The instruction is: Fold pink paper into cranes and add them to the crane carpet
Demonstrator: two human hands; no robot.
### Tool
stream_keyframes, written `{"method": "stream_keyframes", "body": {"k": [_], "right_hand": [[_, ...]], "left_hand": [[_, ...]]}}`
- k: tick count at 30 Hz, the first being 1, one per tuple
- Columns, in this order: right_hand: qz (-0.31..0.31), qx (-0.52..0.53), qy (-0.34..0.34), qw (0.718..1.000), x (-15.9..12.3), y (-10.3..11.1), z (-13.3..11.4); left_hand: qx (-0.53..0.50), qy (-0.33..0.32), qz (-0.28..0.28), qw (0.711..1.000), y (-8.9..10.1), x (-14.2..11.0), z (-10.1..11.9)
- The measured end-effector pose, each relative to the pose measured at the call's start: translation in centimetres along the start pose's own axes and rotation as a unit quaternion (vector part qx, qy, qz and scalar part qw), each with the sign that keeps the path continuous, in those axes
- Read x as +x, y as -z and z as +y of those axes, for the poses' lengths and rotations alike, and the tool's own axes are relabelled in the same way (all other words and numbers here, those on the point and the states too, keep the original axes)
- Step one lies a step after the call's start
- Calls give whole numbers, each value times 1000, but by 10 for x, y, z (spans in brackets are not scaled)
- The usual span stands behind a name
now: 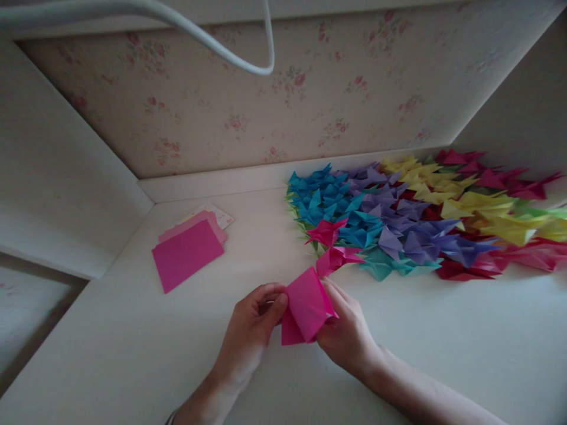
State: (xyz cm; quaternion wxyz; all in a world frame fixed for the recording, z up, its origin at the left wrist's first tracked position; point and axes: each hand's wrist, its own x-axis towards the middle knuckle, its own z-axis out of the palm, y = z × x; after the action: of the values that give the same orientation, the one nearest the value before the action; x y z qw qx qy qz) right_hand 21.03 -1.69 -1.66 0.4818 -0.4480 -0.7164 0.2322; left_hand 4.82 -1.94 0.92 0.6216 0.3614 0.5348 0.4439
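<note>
A partly folded pink origami paper (306,304) is held between both hands above the white table. My left hand (261,313) is closed on its left edge, thumb in front and fingers behind. On the other side my right hand (343,321) grips the paper, its fingers mostly hidden behind the folds. Just past the paper lie two pink paper cranes, the nearer one (339,258) close to my right hand and the other (326,232) a little farther back.
Rows of folded paper cranes (401,218) in blue, purple, yellow and red cover the back right. A stack of pink paper sheets (188,255) lies on the white table (257,236) at left. A white cable (212,44) hangs before the floral wall (248,106).
</note>
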Motion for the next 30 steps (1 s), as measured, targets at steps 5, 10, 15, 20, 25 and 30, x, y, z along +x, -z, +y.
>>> {"method": "stream_keyframes", "body": {"k": [5,10,15,20,25,30], "right_hand": [[-7,-3,6,1000,-1,0,0],[22,4,1,1000,2,3,-3],[54,32,-45,997,2,-1,1],[42,-2,-14,999,-1,-2,3],[-2,38,6,999,-2,0,1],[-47,163,-138,976,3,12,-1]], "left_hand": [[-43,28,-30,998,-1,-2,3],[-73,51,-64,994,2,-2,3],[-107,73,-99,987,5,0,1],[-142,98,-75,982,8,3,-4],[-84,36,-15,996,16,9,-5],[156,-112,47,980,23,10,-4]]}}
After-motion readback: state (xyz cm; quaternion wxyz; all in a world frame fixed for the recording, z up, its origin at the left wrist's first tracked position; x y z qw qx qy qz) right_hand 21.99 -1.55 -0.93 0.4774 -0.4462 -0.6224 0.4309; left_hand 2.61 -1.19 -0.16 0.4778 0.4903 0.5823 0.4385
